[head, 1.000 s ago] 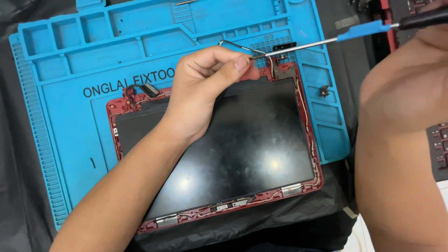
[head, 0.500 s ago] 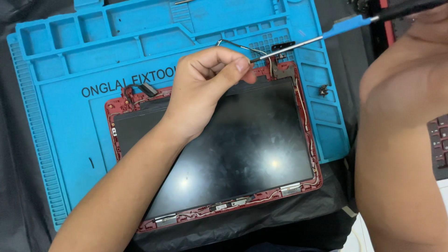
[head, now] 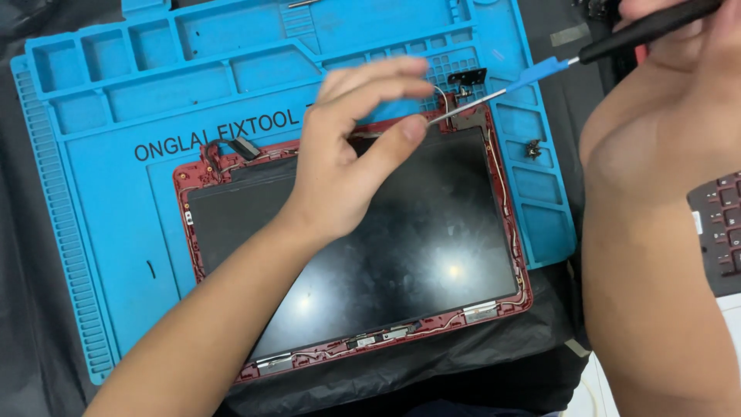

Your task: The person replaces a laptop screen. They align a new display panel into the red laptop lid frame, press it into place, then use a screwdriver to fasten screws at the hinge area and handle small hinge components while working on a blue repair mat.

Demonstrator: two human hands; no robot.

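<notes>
Right now your left hand (head: pixel 351 154) hovers above the top edge of the laptop screen panel (head: pixel 363 255), its fingers spread loosely and holding nothing; the thumb points toward the upper right corner of the panel, and the index and middle fingers stretch out over the blue work mat (head: pixel 116 193). Your right hand (head: pixel 687 46), at the top right of the view, is wrapped around the black handle of a screwdriver (head: pixel 540 73) with a blue collar. Its thin metal shaft slants down and to the left, and the tip sits just beside your left thumb, at the panel's upper right corner, close to the metal hinge bracket (head: pixel 467 116) there. Whether the tip touches a screw you cannot tell from this view.

The screen panel lies flat in its red frame (head: pixel 494 309), tilted a little against the mat's edges, with its lower part hanging over onto the black cloth (head: pixel 432 371). A small black part (head: pixel 466 76) rests on the mat just above the hinge bracket, and another small dark piece (head: pixel 532 148) lies in a mat compartment to the right of the panel. A keyboard (head: pixel 718 232) shows at the right edge, partly behind your right forearm.
</notes>
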